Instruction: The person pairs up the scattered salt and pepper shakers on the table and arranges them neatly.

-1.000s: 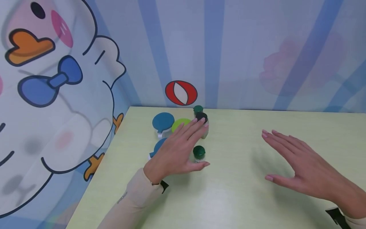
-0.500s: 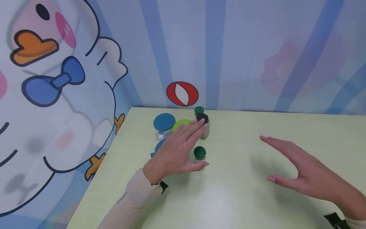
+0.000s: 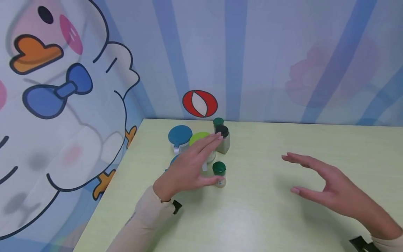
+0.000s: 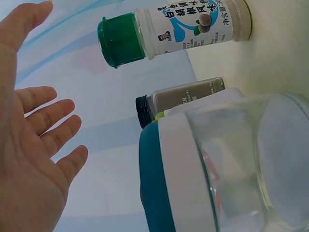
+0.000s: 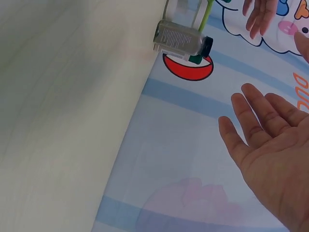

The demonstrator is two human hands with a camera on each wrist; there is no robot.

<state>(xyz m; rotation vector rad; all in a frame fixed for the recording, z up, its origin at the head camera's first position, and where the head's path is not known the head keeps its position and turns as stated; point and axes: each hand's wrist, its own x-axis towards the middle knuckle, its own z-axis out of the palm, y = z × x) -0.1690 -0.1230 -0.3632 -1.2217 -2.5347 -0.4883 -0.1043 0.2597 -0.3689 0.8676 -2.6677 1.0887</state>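
My left hand [image 3: 185,171] hovers over a cluster of seasoning containers, fingers extended and holding nothing. Its fingertips overlap a black-capped shaker bottle [image 3: 223,144] in the head view, and its thumb overlaps a green-capped spice bottle [image 3: 219,169]. In the left wrist view that spice bottle [image 4: 193,29] stands upright with a printed label, near a clear jar [image 4: 231,159] with a blue lid. Behind the hand are a blue-lidded jar [image 3: 180,136] and a lime-green lid [image 3: 198,137]; another blue lid is mostly hidden. My right hand [image 3: 337,190] floats apart at the right, fingers spread from the thumb, holding nothing.
Another green cap [image 3: 218,121] shows at the back, behind the black-capped bottle. The pale table [image 3: 261,220] meets a printed blue wall [image 3: 264,63] at its far edge. A cartoon duck panel [image 3: 78,147] borders the left side.
My left hand has drawn slightly left and back, uncovering more of the black-capped and front green-capped bottles. My right hand has shifted a little left, its fingers bending and bunching somewhat.
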